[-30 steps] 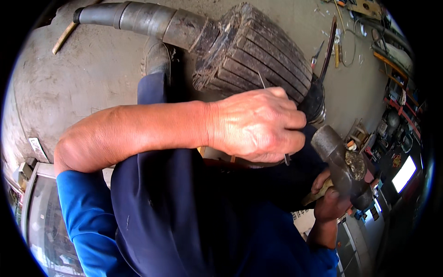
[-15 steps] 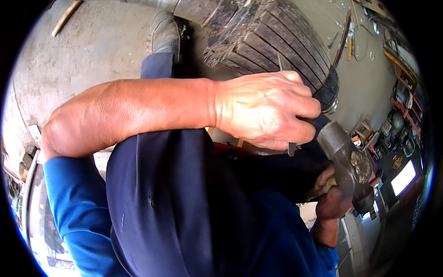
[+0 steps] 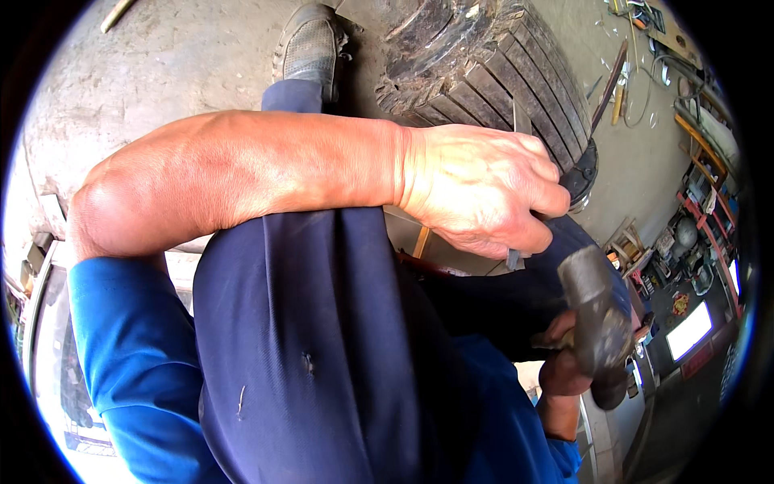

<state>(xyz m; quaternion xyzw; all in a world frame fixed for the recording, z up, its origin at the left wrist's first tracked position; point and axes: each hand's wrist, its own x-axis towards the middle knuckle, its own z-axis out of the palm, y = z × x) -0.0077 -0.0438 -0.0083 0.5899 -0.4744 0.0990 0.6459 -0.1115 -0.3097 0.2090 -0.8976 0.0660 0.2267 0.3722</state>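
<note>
My left hand (image 3: 484, 185) is closed round a flat metal tool (image 3: 521, 117) that stands beside a dark, grimy block with parallel grooves (image 3: 536, 81); its lower end is hidden. A black fitting (image 3: 581, 173) is at the block's right. My left forearm crosses over my raised knee in dark trousers (image 3: 290, 306). At lower right my right hand (image 3: 564, 367) grips the short handle of a heavy steel hammer (image 3: 587, 282), its head blurred.
My shoe (image 3: 306, 48) rests on the concrete floor (image 3: 145, 73) beside the block. A wooden stick (image 3: 117, 16) lies at upper left. Cables, bars and tools (image 3: 685, 226) crowd the right. A pale-framed glass panel (image 3: 44, 315) is at left.
The view has shifted, so the block sits higher and farther right and the steel shaft has left view. My left hand appears farther up and right; the hammer head has moved and blurred.
</note>
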